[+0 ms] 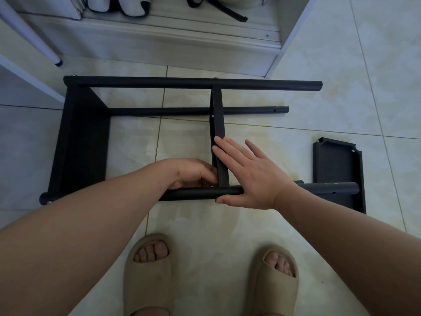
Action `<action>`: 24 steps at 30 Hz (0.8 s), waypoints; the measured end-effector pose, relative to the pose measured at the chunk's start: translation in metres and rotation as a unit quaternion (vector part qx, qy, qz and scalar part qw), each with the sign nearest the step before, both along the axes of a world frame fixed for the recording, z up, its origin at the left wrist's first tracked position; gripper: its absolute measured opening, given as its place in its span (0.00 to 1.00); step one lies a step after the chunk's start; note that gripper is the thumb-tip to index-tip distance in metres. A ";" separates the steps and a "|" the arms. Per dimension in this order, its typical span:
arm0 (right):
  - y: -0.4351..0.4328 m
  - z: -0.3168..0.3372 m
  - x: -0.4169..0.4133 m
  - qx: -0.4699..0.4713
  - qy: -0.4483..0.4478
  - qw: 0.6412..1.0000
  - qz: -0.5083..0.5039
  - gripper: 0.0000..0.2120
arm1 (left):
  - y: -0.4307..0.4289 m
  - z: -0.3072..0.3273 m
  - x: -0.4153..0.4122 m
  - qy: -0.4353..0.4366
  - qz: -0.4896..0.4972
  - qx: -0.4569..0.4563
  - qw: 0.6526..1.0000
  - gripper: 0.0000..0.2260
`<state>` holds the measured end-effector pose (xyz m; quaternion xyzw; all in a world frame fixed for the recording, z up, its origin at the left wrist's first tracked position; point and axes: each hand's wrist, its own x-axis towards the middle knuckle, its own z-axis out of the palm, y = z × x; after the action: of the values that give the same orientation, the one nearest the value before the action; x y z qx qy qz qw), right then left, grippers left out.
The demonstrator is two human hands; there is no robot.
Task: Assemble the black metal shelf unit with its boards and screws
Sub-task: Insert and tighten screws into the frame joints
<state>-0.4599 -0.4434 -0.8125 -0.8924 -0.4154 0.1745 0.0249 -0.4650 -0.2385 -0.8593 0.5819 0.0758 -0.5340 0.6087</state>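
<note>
Where frame (193, 83) lies on tiles (341, 99), right fingers (230, 153) flat on board (218, 119), left fingers (208, 176) curled, grip unclear.

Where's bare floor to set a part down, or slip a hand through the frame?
Bare tile inside the frame, between the end board and the middle board. More to the right, between it and the loose board. Also between the near tube and the sandals. Crowded: the middle board's near joint, where left hand and right hand sit.

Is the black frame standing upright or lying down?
Lying down: the frame rests on the floor, its tubes running level.
</note>
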 end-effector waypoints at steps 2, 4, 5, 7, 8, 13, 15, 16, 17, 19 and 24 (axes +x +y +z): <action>0.000 0.000 0.000 0.003 0.001 1.000 -0.001 0.51 | 0.001 0.000 0.000 0.002 0.007 -0.004 1.000 0.16; 0.000 0.000 0.000 0.002 -0.001 1.000 0.001 0.51 | 0.001 0.001 0.001 0.005 0.006 -0.004 1.000 0.12; 0.000 0.000 0.000 0.001 -0.002 1.000 0.001 0.51 | 0.001 0.001 0.001 0.007 0.005 -0.005 1.000 0.11; -0.001 -0.001 0.000 0.003 -0.002 1.000 0.001 0.51 | -0.001 0.002 0.002 0.018 0.012 -0.010 1.000 0.10; 0.000 -0.001 0.000 0.003 -0.003 1.000 0.001 0.51 | -0.001 0.001 0.002 0.026 0.016 -0.011 0.999 0.10; 0.000 -0.001 0.000 0.003 -0.002 1.000 0.002 0.51 | -0.002 0.000 0.002 0.057 -0.009 0.015 0.998 0.09; 0.000 0.000 0.000 0.003 -0.001 1.000 0.001 0.51 | -0.002 0.000 0.001 0.040 -0.012 0.018 0.999 0.09; 0.000 0.000 0.000 0.002 0.000 1.000 0.001 0.51 | -0.002 0.000 0.001 0.030 -0.010 0.017 0.999 0.09; 0.000 0.000 0.000 0.002 -0.001 1.000 0.001 0.51 | -0.002 0.001 0.000 0.022 -0.008 0.017 1.000 0.09; 0.000 0.000 0.000 0.003 -0.002 1.000 0.000 0.51 | -0.002 0.001 0.000 0.012 -0.007 0.017 1.000 0.12; 0.000 -0.001 0.000 0.003 -0.003 1.000 0.000 0.51 | 0.000 0.001 0.000 0.004 -0.008 -0.001 1.000 0.16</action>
<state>-0.4600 -0.4435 -0.8130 -0.8927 -0.4164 0.1704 0.0266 -0.4649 -0.2390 -0.8582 0.5796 0.0734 -0.5411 0.6048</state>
